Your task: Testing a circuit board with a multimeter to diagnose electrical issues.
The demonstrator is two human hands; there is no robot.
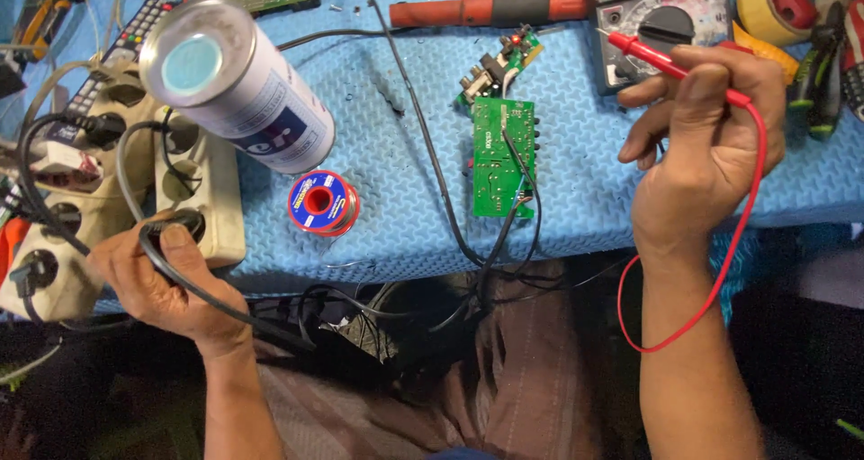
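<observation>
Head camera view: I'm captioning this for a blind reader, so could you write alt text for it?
A person's right hand holds a red multimeter probe above a blue mat, while the left hand presses a black plug into a beige power strip. A green circuit board lies between them, with a solder spool, a spray can and a multimeter nearby.

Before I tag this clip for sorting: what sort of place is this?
Most likely an electronics repair bench. A green circuit board lies on a blue mat, a multimeter sits at the far edge, and the right hand holds its red probe. A solder spool lies nearby.
</observation>
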